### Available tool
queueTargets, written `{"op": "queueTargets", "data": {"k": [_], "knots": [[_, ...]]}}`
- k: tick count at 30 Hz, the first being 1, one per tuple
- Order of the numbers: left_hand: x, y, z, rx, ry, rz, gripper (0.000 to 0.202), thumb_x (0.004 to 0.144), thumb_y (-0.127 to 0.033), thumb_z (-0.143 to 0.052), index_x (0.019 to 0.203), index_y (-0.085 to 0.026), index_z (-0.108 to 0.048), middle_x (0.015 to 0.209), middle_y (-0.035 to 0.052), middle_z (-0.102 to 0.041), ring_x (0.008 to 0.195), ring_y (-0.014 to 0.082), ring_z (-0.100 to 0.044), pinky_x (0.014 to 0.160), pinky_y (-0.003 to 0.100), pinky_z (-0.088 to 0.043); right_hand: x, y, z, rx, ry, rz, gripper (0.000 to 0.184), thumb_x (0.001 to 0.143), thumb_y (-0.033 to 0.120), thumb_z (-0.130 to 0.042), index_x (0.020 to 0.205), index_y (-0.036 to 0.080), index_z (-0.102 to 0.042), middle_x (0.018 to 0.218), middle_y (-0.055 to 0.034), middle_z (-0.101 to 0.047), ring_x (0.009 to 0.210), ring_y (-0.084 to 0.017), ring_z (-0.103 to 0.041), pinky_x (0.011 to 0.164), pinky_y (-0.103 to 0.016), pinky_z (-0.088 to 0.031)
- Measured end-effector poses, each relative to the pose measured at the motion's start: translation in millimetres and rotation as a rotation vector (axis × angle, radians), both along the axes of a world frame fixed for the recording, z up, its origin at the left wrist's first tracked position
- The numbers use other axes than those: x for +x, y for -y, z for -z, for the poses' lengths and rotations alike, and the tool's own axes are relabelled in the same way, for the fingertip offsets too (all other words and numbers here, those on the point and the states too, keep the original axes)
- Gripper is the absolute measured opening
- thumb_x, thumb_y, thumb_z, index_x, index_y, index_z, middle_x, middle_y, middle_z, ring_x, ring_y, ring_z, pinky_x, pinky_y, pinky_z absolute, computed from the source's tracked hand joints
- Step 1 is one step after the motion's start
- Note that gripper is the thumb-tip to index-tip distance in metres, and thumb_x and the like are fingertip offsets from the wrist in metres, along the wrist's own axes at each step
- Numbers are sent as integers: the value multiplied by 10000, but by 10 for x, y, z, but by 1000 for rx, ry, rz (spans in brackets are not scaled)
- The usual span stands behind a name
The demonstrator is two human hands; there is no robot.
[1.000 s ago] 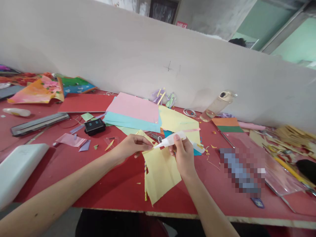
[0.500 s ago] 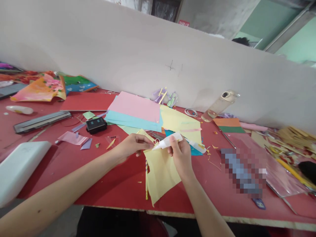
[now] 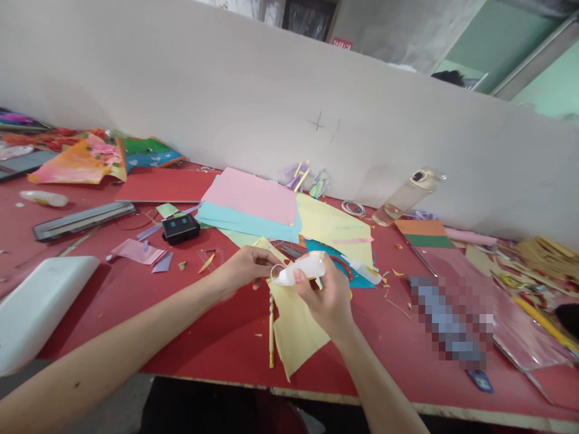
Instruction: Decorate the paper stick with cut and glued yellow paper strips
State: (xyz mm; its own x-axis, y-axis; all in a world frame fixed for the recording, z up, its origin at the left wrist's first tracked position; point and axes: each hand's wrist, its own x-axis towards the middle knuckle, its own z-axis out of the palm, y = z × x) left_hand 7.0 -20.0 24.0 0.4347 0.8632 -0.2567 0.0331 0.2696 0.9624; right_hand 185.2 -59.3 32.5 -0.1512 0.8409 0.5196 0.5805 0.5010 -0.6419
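My right hand (image 3: 326, 297) is closed round a small white glue bottle (image 3: 302, 269), its nozzle pointing left at a little white paper ring. My left hand (image 3: 246, 267) pinches that ring (image 3: 275, 272) just above the top corner of a pale yellow paper sheet (image 3: 296, 328) lying on the red table (image 3: 203, 325). A thin yellow pencil (image 3: 271, 328) lies along the sheet's left edge.
Pink, light blue and yellow sheets (image 3: 253, 202) are stacked behind my hands. A black box (image 3: 181, 228), a metal ruler (image 3: 84, 218) and a white case (image 3: 38, 307) lie to the left. A clear bottle (image 3: 407, 196) leans on the grey partition; paper scraps cover the right side.
My right hand has swung the glue bottle down and left, from a raised slant to nearly level, bringing the nozzle to the ring in my left hand. The left hand has barely moved.
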Motion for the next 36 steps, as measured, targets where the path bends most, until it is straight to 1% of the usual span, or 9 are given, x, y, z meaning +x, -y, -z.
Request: {"op": "queueTargets", "data": {"k": [4, 8, 12, 16, 19, 22, 26, 32, 36], "knots": [[5, 3, 3, -4, 14, -10, 113, 705, -219, -668, 769, -134, -705, 561, -23, -545, 494, 66, -425, 418, 180, -321, -23, 5, -19, 11, 36, -8, 180, 848, 368, -585, 849, 197, -527, 708, -22, -667, 584, -136, -614, 452, -195, -422], [8, 9, -10, 4, 6, -21, 108, 710, -207, -663, 768, -129, -709, 583, -12, -573, 505, 67, -449, 437, 181, -363, -19, 8, -26, 43, 68, -5, 177, 847, 362, -578, 836, 194, -525, 649, -3, -651, 484, -108, -563, 428, -189, -412], [4, 1, 5, 0, 12, -22, 125, 697, -211, -690, 787, -127, -713, 660, 15, -636, 559, 82, -521, 494, 191, -429, -18, 15, -23, 76, 79, 8, 168, 845, 347, -589, 848, 193, -523, 630, 12, -641, 442, -89, -533, 431, -181, -417], [2, -8, 38, -12, 9, -18, 129, 693, -211, -701, 792, -130, -717, 673, 25, -660, 579, 96, -574, 566, 216, -471, -50, 36, -24, 83, 68, -27, 162, 846, 336, -590, 843, 195, -511, 636, 12, -641, 446, -87, -539, 425, -176, -416], [1, -13, 49, -19, 17, -25, 139, 690, -233, -715, 785, -132, -716, 672, 29, -667, 581, 104, -585, 579, 227, -476, -58, 40, -26, 85, 67, -37, 165, 844, 339, -593, 846, 195, -512, 615, 19, -624, 439, -87, -534, 421, -175, -418], [-2, -22, 55, -8, 18, -24, 170, 681, -263, -731, 790, -133, -722, 679, 28, -665, 592, 103, -573, 572, 223, -469, -29, 30, -23, 103, 76, -1, 160, 846, 338, -594, 863, 195, -521, 619, 20, -625, 429, -84, -524, 421, -175, -421], [-1, -34, 72, 18, 16, -31, 184, 675, -280, -749, 786, -136, -724, 730, 37, -683, 660, 106, -593, 623, 214, -471, -2, 28, -2, 116, 74, 37, 164, 844, 341, -601, 879, 200, -525, 618, 23, -623, 426, -84, -524, 408, -171, -410], [10, -28, 86, 0, 44, -42, 162, 682, -267, -746, 777, -138, -717, 744, 45, -698, 670, 123, -620, 642, 236, -486, -29, 48, 28, 86, 75, -24, 161, 837, 332, -612, 879, 200, -529, 681, 8, -657, 437, -79, -535, 420, -170, -429], [10, -23, 67, 0, 24, -49, 179, 669, -265, -753, 781, -131, -718, 755, 52, -700, 667, 118, -610, 642, 231, -483, 2, 36, 32, 123, 83, 38, 156, 836, 328, -613, 893, 205, -536, 623, 27, -629, 421, -87, -531, 409, -176, -425]]}}
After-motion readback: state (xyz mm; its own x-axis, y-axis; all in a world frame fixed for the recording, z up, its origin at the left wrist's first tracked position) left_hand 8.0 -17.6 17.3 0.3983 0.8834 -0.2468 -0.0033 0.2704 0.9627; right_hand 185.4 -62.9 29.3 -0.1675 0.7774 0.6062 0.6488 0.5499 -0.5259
